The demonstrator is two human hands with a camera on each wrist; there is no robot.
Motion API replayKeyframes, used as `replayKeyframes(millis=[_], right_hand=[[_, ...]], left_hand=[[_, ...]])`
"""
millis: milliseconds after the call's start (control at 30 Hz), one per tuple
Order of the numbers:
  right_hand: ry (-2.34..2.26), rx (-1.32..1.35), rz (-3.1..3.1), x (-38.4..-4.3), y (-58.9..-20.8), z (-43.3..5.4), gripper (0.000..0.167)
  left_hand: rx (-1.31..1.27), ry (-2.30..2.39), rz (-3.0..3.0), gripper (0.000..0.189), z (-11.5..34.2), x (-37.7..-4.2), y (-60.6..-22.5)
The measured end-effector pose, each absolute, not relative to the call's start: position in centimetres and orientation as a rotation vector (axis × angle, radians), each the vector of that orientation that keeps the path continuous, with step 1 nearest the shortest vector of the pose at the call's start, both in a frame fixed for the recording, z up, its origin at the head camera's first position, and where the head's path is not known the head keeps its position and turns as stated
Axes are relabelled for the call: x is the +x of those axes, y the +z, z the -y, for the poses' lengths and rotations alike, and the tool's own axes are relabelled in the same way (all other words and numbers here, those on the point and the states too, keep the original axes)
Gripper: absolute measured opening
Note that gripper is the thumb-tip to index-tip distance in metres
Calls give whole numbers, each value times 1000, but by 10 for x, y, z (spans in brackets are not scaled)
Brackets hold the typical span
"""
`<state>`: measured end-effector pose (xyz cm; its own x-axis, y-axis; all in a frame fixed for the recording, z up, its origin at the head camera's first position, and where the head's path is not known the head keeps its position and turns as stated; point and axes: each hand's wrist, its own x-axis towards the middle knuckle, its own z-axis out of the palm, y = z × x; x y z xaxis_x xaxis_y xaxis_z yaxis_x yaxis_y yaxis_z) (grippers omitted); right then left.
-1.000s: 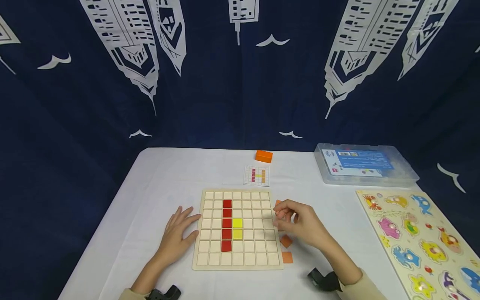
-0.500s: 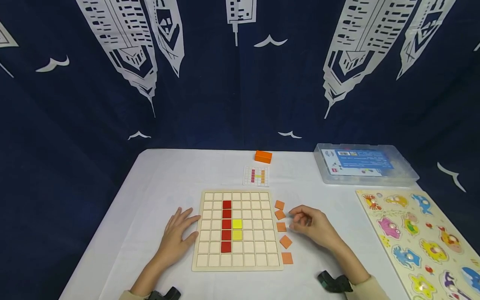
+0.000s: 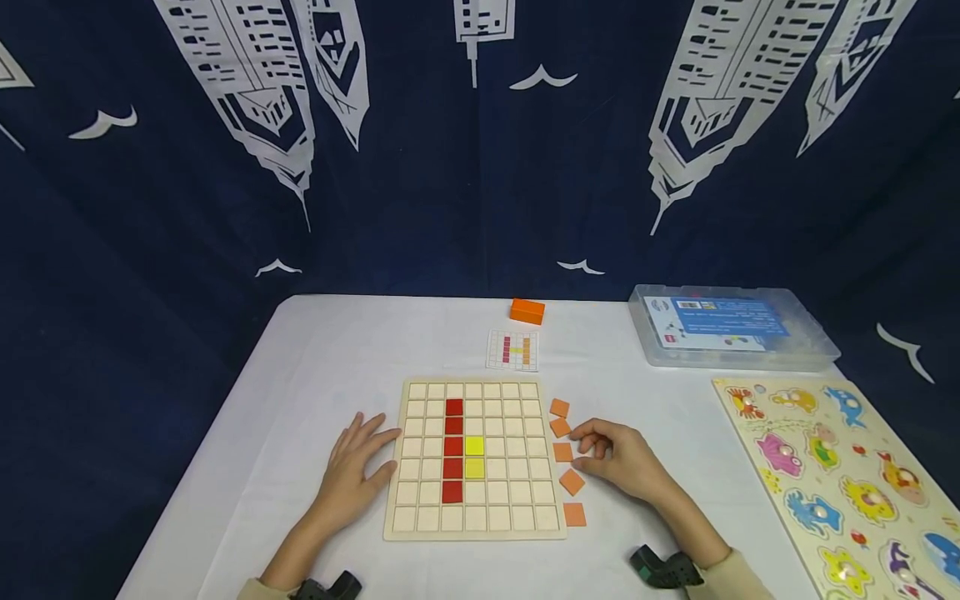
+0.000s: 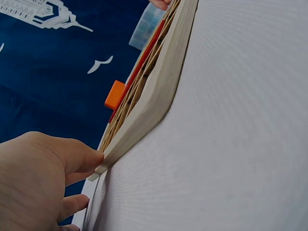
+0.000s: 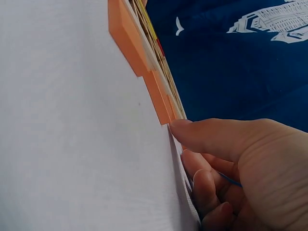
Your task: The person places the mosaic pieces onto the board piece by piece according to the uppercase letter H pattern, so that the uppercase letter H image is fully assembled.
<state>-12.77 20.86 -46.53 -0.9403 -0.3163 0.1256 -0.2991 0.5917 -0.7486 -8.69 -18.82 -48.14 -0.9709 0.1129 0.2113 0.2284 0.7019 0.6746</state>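
The right hand [image 3: 619,455] has moved closer to the orange tiles [image 3: 562,452] beside the board [image 3: 498,493], its grip parted, seemingly empty; the left hand [image 3: 356,463] touches the board, probably to steady it.

Orange tile [image 5: 127,38] cropped by right wrist view's top, box label [image 3: 718,322] unreadably small.

gentle, fairly even light on the white tabletop [image 3: 322,354], dark curtain [image 3: 480,183] behind, wrist views greyer and softer

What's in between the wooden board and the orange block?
A small pattern card lies between the wooden board and the orange block; the head view shows it.
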Motion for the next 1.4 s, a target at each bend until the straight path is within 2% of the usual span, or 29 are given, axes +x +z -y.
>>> replayKeyframes(millis=[733,1400], right_hand=[[-1216,-565,-2849,-128,-467,-208,27],[-1196,-570,-2857,-128,-467,-208,26]], left_hand=[[-330,-1112,2679,42,188,-87,-485],[-278,-1141,2765,44,189,-88,-481]])
